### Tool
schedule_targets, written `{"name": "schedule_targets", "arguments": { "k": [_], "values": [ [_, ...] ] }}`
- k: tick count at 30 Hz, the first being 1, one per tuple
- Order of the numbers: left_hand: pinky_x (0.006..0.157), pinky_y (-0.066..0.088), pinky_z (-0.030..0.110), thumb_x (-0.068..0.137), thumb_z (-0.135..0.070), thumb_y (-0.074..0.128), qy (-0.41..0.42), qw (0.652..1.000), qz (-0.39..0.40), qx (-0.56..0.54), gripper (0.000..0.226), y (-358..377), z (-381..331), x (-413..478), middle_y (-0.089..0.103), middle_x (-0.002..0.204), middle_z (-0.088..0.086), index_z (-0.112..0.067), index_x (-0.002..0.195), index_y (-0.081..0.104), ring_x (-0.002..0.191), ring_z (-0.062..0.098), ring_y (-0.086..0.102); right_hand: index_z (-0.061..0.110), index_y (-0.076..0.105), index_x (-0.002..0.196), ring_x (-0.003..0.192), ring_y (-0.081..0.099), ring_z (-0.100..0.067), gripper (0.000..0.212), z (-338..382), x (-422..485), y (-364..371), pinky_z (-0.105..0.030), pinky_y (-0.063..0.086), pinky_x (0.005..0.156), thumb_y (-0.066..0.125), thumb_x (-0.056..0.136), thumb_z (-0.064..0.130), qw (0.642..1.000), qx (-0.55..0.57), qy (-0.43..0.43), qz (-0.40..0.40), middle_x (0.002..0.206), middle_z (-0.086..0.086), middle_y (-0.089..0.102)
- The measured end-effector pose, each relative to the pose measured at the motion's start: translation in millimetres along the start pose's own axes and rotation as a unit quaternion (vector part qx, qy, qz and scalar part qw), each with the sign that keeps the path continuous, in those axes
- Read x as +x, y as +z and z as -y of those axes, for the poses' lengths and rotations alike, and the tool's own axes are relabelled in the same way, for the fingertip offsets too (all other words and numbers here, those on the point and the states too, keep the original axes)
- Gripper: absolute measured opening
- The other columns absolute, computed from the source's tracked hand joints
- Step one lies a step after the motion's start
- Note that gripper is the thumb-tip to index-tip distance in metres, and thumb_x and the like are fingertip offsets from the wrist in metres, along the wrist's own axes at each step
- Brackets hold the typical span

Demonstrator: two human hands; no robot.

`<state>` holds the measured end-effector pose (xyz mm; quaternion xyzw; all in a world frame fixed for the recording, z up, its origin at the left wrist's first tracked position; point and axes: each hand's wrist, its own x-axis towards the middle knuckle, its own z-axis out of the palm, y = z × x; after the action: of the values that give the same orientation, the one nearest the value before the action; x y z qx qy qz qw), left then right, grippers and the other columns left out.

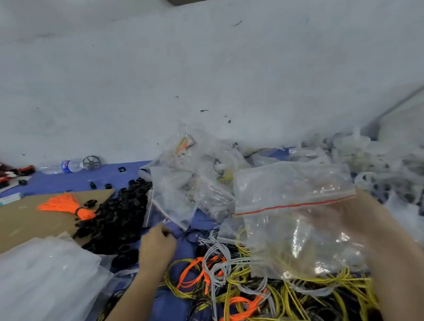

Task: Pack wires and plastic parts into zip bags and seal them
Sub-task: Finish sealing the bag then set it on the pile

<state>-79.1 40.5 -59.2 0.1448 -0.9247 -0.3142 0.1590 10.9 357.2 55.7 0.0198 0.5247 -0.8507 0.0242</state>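
The bench (pixel 167 319), under a blue cloth, carries everything. At eight o'clock lies a stack of empty bags (pixel 36 288). At six o'clock sprawls the wire heap (pixel 248 295), a tangle of yellow, grey, orange and black. Toward twelve o'clock of that heap is a mound of filled bags (pixel 194 180), and at ten o'clock a pile of black parts (pixel 117 217) spills off a sheet of cardboard (pixel 13 225).

The bag (pixel 295 219) in hand hangs at three o'clock of the wire heap, raised off the bench, its red zip line level and its mouth upward. Wires show through it, but whether any lie inside cannot be told.

The right hand (pixel 356 223) grasps the bag by its right edge, fingers blurred behind the plastic. The left hand (pixel 157 247), at nine o'clock of the bag and well apart from it, has its fingers curled and appears to pinch the end of a thin black wire (pixel 190 233) just beside the black parts.

This looks like the filling step: one bag held ready, the other hand gathering stock. The next move calls for lifting the wire free of the tangle, bringing it toward three o'clock, spreading the bag's mouth, which one hand alone may not manage, and feeding the wire in before pressing the zip closed.
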Motion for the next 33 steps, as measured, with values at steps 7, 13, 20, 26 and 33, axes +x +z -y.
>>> {"name": "schedule_targets", "arguments": {
  "k": [7, 13, 20, 26, 33],
  "values": [
    [0.059, 0.055, 0.027, 0.09, 0.01, 0.036, 0.121, 0.793, 0.257, -0.539, 0.039, -70.9, -121.9, -74.9, 0.07, 0.085, 0.017, -0.008, 0.089, 0.07, 0.065, 0.023, 0.067, 0.0, 0.073, 0.074, 0.033, 0.04, -0.014, 0.028, -2.2, 3.9, -22.5, -0.018, 0.033, 0.037, 0.059, 0.089, 0.018, 0.918, -0.381, 0.058, -0.095, 0.045, -0.005, 0.046],
    [0.056, 0.035, 0.024, 0.06, -0.001, 0.039, 0.208, 0.785, 0.318, -0.49, 0.032, -63.9, -152.0, -102.5, 0.063, 0.072, 0.003, -0.011, 0.061, 0.069, 0.061, 0.014, 0.045, 0.001, 0.071, 0.074, 0.048, 0.045, -0.021, 0.029, -3.2, -2.4, -40.7, -0.024, 0.035, 0.049, 0.059, 0.09, 0.023, 0.889, -0.449, 0.086, -0.029, 0.058, -0.011, 0.055],
    [0.074, 0.036, 0.015, 0.068, -0.062, 0.065, 0.259, 0.933, 0.233, -0.085, 0.046, -21.0, -155.1, -118.5, 0.047, 0.103, -0.023, -0.04, 0.107, 0.055, 0.099, -0.002, 0.047, 0.02, 0.058, 0.042, 0.034, 0.039, -0.011, 0.049, -3.7, 0.6, -39.2, -0.018, 0.031, 0.04, 0.06, 0.09, 0.033, 0.879, -0.47, 0.081, 0.0, 0.042, 0.002, 0.047],
    [0.059, 0.04, 0.021, 0.085, -0.015, 0.063, 0.239, 0.95, 0.133, -0.151, 0.02, -21.8, -150.8, -107.9, 0.068, 0.067, -0.003, -0.022, 0.069, 0.072, 0.066, 0.01, 0.06, 0.019, 0.061, 0.049, 0.034, 0.038, -0.012, 0.042, -4.2, 1.0, -49.5, -0.019, 0.03, 0.037, 0.061, 0.088, 0.036, 0.893, -0.443, 0.077, -0.01, 0.045, -0.001, 0.05],
    [0.043, 0.04, 0.019, 0.09, -0.006, 0.06, 0.085, 0.909, 0.203, -0.355, 0.028, -45.7, -129.6, -84.4, 0.049, 0.044, 0.001, -0.008, 0.063, 0.066, 0.039, 0.01, 0.043, 0.029, 0.063, 0.102, 0.085, 0.066, -0.019, 0.024, 9.6, -4.4, -60.6, -0.038, 0.052, 0.082, 0.071, 0.08, 0.033, 0.91, -0.405, -0.004, -0.088, 0.097, -0.004, 0.069]
  ]
}}
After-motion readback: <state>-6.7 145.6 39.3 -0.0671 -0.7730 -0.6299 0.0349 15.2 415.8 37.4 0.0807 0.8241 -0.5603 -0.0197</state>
